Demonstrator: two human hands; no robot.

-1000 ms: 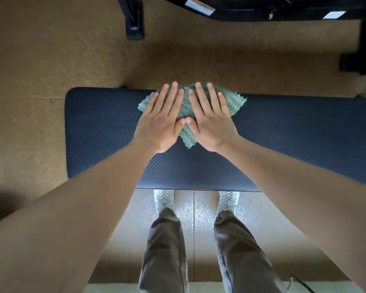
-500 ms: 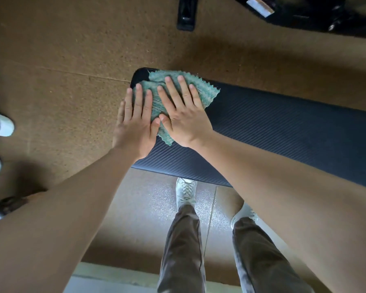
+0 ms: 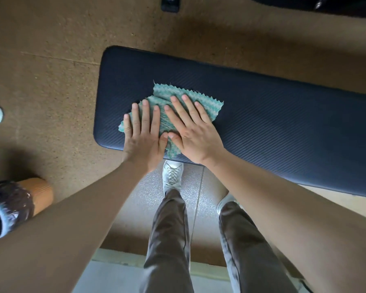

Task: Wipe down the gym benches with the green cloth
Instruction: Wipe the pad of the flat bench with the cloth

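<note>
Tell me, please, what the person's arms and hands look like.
Both forearms are bare to the frame's edge, with no sleeves in view. The left hand and right hand wear no gloves, rings, watch or bands; the fingernails look short and unpainted.

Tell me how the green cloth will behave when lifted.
Likely floppy: the green zigzag-edged cloth lies rumpled under the flat left hand and right hand. Probably light: it looks thin. It may slide on the dark ribbed bench pad.
</note>
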